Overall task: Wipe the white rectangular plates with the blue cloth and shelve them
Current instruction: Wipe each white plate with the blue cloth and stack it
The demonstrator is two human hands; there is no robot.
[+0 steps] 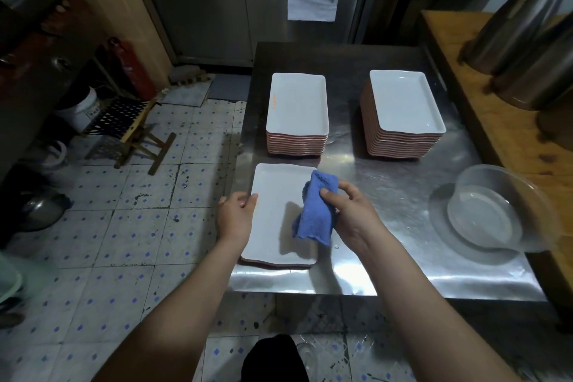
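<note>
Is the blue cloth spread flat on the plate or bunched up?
Bunched. The right hand grips the blue cloth as a folded wad, its lower end hanging over the near plate.

Cloth (316,208) hides the plate (273,214) right edge. Pots (527,25) cut off top right. Paper (311,0) on cabinet (217,9): markings, if any, too small to tell.

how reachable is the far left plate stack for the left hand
Probably yes: only bare table separates the left hand from the left stack, though it holds the near plate.
</note>
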